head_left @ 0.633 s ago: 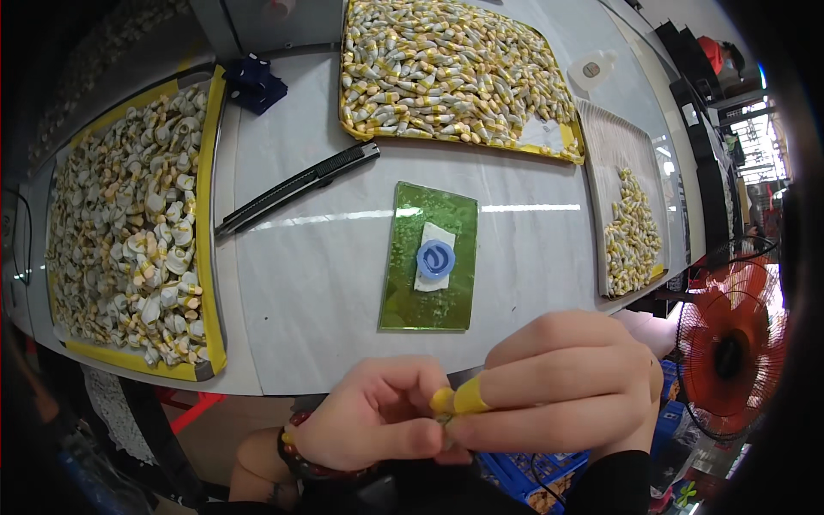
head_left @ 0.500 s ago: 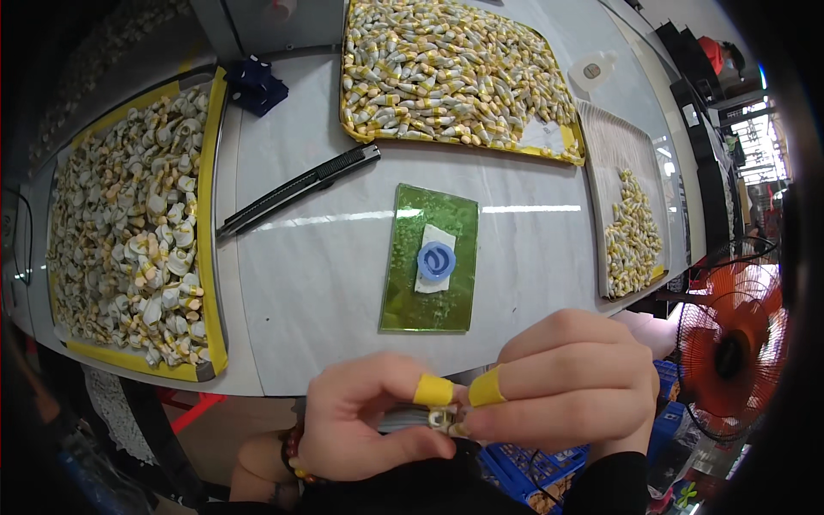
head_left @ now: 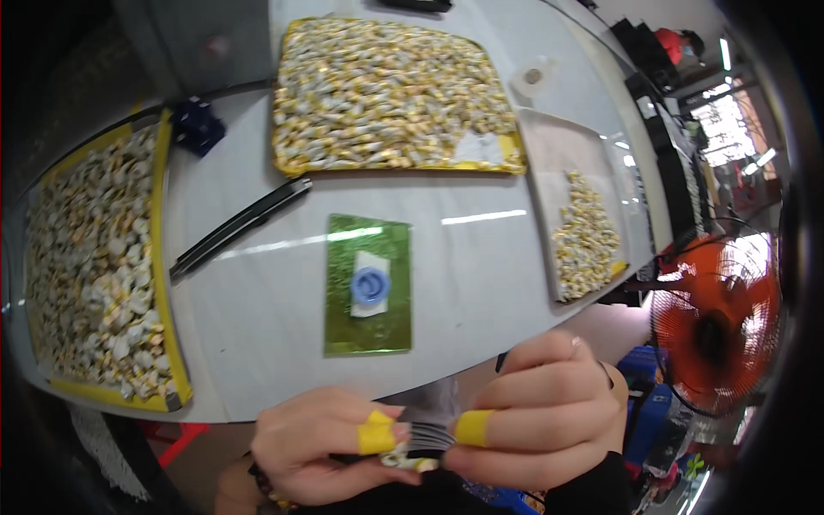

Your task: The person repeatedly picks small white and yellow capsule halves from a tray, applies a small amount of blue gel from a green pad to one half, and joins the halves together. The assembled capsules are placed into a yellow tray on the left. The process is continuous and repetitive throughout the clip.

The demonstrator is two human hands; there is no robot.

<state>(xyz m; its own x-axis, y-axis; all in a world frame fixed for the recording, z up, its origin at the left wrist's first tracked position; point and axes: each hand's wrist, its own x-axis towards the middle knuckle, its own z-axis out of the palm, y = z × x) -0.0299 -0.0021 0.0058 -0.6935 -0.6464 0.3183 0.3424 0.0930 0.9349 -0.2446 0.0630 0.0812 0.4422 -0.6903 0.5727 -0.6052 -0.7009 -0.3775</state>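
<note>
Both my hands meet low in front of the table edge, yellow tape round a finger of each. My left hand point(head_left: 322, 446) is closed, and between its thumb and fingers sits a small white piece with a yellowish end point(head_left: 396, 457). My right hand point(head_left: 541, 412) is closed in a pinch at the right end of a grey ribbed strip point(head_left: 432, 436), which spans the gap between the hands; the fingertips hide its ends. Beyond them on the table lies a green plate point(head_left: 369, 337) bearing a white pad point(head_left: 368, 311) and a round blue piece point(head_left: 371, 286).
A yellow-edged tray point(head_left: 167, 343) of white pieces stands left, another tray point(head_left: 399, 171) of small pieces at the back. A paler tray point(head_left: 558, 137) is right. A black box cutter point(head_left: 240, 227), dark blue object point(head_left: 198, 126) and white bottle point(head_left: 534, 79) lie about. An orange fan point(head_left: 717, 318) stands right.
The view has shifted, so the table things appear further left. My hands have drawn slightly apart, and more of the grey ribbed strip shows between them. The white piece stays at my left fingers.
</note>
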